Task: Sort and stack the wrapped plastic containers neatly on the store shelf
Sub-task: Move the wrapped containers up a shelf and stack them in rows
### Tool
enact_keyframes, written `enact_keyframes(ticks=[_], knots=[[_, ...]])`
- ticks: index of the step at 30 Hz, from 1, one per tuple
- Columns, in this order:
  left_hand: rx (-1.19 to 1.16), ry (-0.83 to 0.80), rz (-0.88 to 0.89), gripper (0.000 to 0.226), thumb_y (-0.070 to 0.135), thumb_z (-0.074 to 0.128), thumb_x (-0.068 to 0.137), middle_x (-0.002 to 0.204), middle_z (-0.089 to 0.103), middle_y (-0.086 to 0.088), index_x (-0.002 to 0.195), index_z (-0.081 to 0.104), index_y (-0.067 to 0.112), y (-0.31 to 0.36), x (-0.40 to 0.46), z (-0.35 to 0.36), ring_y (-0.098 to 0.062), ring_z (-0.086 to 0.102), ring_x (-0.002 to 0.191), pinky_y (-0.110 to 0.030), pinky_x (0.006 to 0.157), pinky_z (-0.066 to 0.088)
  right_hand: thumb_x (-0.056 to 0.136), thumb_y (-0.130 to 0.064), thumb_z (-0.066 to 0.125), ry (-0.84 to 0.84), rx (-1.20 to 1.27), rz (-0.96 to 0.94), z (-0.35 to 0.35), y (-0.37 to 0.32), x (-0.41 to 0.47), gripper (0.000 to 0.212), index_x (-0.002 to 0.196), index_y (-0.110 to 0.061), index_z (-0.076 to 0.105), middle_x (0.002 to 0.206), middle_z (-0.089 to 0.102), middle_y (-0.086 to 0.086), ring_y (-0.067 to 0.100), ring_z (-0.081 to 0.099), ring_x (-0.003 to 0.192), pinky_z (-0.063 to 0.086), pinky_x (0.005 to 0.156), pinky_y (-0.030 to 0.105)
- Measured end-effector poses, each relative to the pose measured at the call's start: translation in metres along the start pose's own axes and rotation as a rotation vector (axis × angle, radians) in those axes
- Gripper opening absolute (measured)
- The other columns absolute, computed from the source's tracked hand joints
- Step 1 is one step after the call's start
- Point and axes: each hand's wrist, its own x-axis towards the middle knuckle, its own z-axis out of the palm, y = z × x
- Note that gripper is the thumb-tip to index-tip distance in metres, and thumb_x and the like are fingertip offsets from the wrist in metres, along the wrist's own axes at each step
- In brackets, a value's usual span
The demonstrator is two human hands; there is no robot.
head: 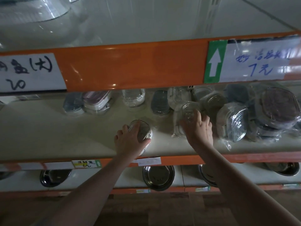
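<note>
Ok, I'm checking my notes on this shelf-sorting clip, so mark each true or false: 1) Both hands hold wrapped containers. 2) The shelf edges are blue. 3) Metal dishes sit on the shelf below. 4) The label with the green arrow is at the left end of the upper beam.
1) True: the left hand grips a dark-lidded container, and the right hand grips a clear wrapped container.
2) False: the shelf edge is orange.
3) True: metal dishes stand on the lower shelf.
4) False: the green arrow label is toward the right.
</note>
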Motion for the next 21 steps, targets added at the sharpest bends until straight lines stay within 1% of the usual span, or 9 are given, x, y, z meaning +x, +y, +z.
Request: enact_keyframes(ticks=[2, 5, 9, 13, 15, 16, 18, 21], knots=[[-0.006, 0.001, 0.000, 0.083, 0.069, 0.056, 0.075, 0.133, 0.037, -0.008, 0.145, 0.024, 0.040, -0.001, 0.001, 0.000, -0.032, 0.041, 0.119, -0.037, 0.098, 0.032, 0.085, -0.059, 0.049, 0.009, -0.009, 0.021, 0.005, -0.004, 0.007, 0.073, 0.142, -0.020, 0.027, 0.132, 0.036, 0.023, 0.039, 0.037, 0.121, 0.032, 0.099, 0.044], [-0.018, -0.015, 0.005, 0.082, 0.068, 0.057, 0.075, 0.131, 0.037, -0.007, 0.144, 0.025, 0.040, -0.003, 0.002, 0.000, -0.031, 0.040, 0.119, -0.037, 0.099, 0.032, 0.083, -0.058, 0.053, 0.015, 0.007, 0.035, 0.009, -0.003, 0.014, 0.075, 0.143, -0.024, 0.025, 0.131, 0.037, 0.023, 0.041, 0.040, 0.118, 0.034, 0.098, 0.047], [-0.046, -0.017, 0.001, 0.081, 0.067, 0.058, 0.074, 0.132, 0.035, -0.005, 0.143, 0.026, 0.041, -0.010, 0.002, -0.002, -0.031, 0.038, 0.120, -0.038, 0.100, 0.031, 0.081, -0.052, 0.061, -0.019, 0.098, 0.040, 0.010, 0.000, 0.014, 0.081, 0.146, -0.041, 0.015, 0.131, 0.037, 0.026, 0.046, 0.041, 0.117, 0.036, 0.097, 0.047], [-0.059, -0.041, -0.001, 0.087, 0.068, 0.060, 0.072, 0.135, 0.033, -0.006, 0.145, 0.021, 0.042, -0.013, 0.001, -0.004, -0.031, 0.037, 0.121, -0.039, 0.100, 0.031, 0.080, -0.052, 0.063, -0.009, 0.090, 0.050, 0.013, -0.001, 0.012, 0.085, 0.145, -0.048, 0.010, 0.137, 0.033, 0.026, 0.046, 0.041, 0.118, 0.035, 0.098, 0.046], [-0.049, -0.084, -0.006, 0.095, 0.069, 0.062, 0.069, 0.138, 0.030, -0.007, 0.146, 0.013, 0.044, -0.014, 0.000, -0.005, -0.033, 0.036, 0.123, -0.041, 0.102, 0.031, 0.080, -0.051, 0.064, -0.014, 0.078, 0.053, 0.014, -0.001, 0.010, 0.085, 0.145, -0.050, 0.009, 0.141, 0.029, 0.024, 0.045, 0.040, 0.121, 0.035, 0.101, 0.047], [-0.039, -0.115, -0.011, 0.099, 0.070, 0.063, 0.068, 0.139, 0.027, -0.008, 0.147, 0.009, 0.044, -0.014, 0.000, -0.005, -0.034, 0.035, 0.124, -0.042, 0.103, 0.030, 0.080, -0.050, 0.064, -0.024, 0.079, 0.061, 0.013, -0.001, 0.009, 0.084, 0.145, -0.050, 0.011, 0.141, 0.029, 0.022, 0.044, 0.039, 0.121, 0.034, 0.101, 0.047], [-0.041, -0.171, -0.022, 0.104, 0.068, 0.067, 0.066, 0.140, 0.025, -0.009, 0.147, 0.005, 0.044, -0.014, 0.001, -0.009, -0.036, 0.034, 0.124, -0.043, 0.103, 0.030, 0.080, -0.049, 0.063, -0.054, 0.063, 0.074, 0.010, -0.001, 0.007, 0.077, 0.143, -0.049, 0.019, 0.136, 0.034, 0.020, 0.042, 0.040, 0.120, 0.035, 0.100, 0.046], [-0.076, -0.206, -0.044, 0.099, 0.061, 0.069, 0.069, 0.136, 0.030, -0.011, 0.147, 0.011, 0.042, -0.013, 0.006, -0.019, -0.037, 0.037, 0.120, -0.042, 0.099, 0.034, 0.080, -0.051, 0.062, -0.114, -0.076, 0.037, 0.007, 0.002, -0.002, 0.064, 0.137, -0.045, 0.034, 0.130, 0.040, 0.017, 0.039, 0.042, 0.116, 0.035, 0.097, 0.044]])
